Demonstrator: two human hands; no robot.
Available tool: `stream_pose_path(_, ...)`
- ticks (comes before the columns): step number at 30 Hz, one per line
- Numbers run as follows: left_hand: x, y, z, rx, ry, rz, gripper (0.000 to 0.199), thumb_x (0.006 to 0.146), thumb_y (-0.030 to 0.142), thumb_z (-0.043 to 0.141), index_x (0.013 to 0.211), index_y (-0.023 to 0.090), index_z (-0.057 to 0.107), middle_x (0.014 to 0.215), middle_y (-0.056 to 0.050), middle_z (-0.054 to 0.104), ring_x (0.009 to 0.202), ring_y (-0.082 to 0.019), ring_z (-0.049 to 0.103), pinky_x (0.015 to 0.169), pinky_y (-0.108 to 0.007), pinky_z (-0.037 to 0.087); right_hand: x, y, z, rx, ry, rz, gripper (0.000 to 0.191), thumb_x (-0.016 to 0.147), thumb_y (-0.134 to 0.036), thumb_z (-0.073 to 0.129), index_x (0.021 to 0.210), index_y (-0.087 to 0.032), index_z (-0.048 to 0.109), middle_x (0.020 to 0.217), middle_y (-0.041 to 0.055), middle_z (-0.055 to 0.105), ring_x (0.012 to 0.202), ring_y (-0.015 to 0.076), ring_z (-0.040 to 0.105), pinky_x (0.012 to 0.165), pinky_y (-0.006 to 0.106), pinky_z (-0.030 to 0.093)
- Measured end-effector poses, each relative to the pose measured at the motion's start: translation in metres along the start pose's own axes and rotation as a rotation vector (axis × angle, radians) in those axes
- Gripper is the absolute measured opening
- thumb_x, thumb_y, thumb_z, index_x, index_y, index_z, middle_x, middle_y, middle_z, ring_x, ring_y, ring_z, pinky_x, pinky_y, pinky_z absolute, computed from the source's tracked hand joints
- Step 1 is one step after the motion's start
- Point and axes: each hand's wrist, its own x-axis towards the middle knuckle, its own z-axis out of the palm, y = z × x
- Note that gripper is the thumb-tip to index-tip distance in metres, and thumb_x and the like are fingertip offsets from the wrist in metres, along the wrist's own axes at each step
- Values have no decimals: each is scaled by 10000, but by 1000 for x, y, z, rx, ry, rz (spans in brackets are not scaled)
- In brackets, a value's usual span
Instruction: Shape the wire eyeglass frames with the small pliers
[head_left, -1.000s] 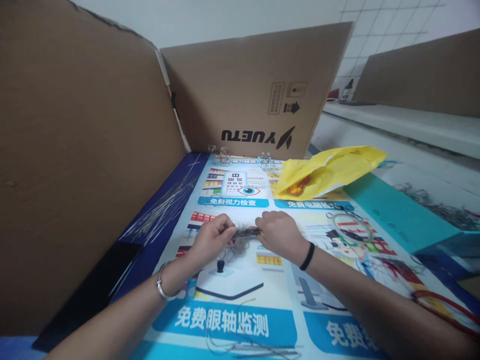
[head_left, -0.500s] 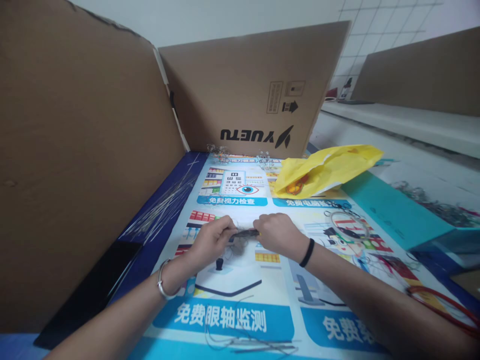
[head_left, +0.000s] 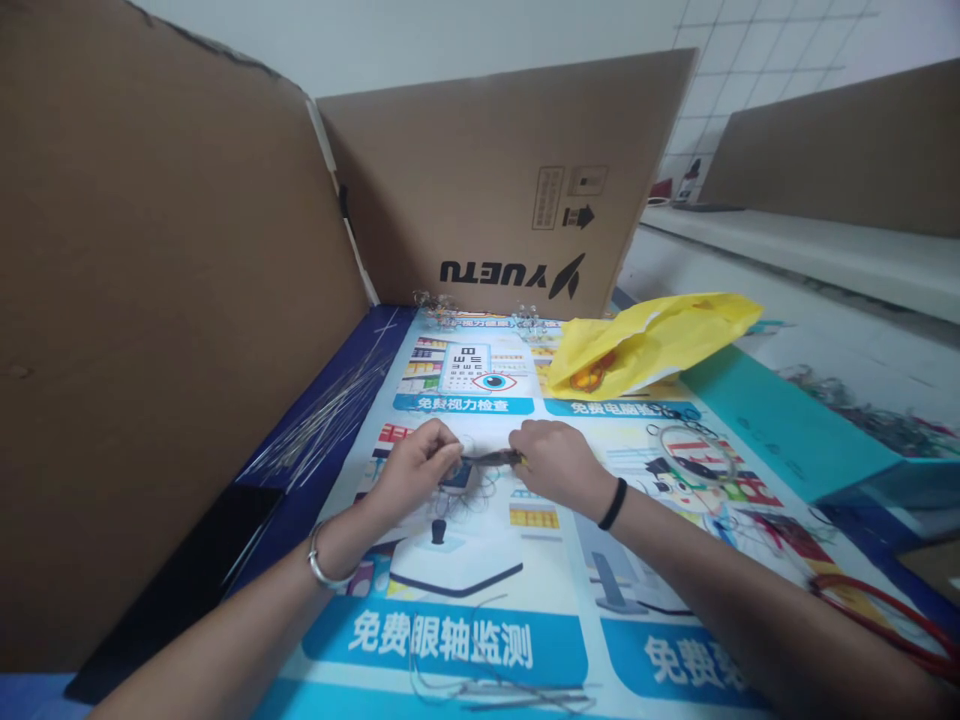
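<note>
Thin grey metal wire point(head_left: 475, 496), bent into loose loops, sits below and between the hands. The left hand point(head_left: 416, 465) pinches, thumb to forefinger, what seems to be its end; the right hand point(head_left: 559, 465) closes around dark, slender metal pliers point(head_left: 491, 459), their tips just beside the left fingers. Gripping close to the tips and bending slowly should avoid kinks. Farther off lies a crumpled yellow bag point(head_left: 660, 345), then an upright brown cardboard panel point(head_left: 480, 180).
</note>
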Motion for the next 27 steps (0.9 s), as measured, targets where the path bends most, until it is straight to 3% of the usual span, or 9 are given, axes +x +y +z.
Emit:
stream_pose_path(4,2,0,-1,-149,21,-95,145,797,295,540,730,182,479,623,38,577,522,-83,508,509,-196,397,4,6,2,70,63,120,186,822,-286,454,860,-182,604,874,54,608,842,163,539,717,252,345)
stream_pose_path(10,-1,4,1,-170,-5,-85,137,801,281,542,735,177,481,620,35,576,530,-78,504,520,-195,398,3,1,5,56,31,82,196,820,-323,468,858,-177,593,866,61,608,858,183,537,716,270,336)
stream_pose_path(16,-5,1,3,-24,26,19,124,840,275,500,758,184,489,649,23,572,580,-92,518,562,-213,406,0,-4,8,68,-48,95,288,868,-399,397,906,-205,606,898,45,648,787,177,601,608,261,347)
stream_pose_path(22,-8,3,1,172,95,158,104,840,243,496,761,181,524,712,-2,584,665,-117,537,627,-237,412,1,-6,6,122,-113,76,381,888,-466,348,873,-204,623,857,47,672,780,183,619,596,251,359)
stream_pose_path(27,-7,10,1,-59,-42,7,135,849,298,489,774,187,484,663,18,571,579,-99,523,562,-220,410,2,-4,10,95,-74,88,305,872,-418,393,909,-208,612,906,49,661,787,184,612,613,255,366)
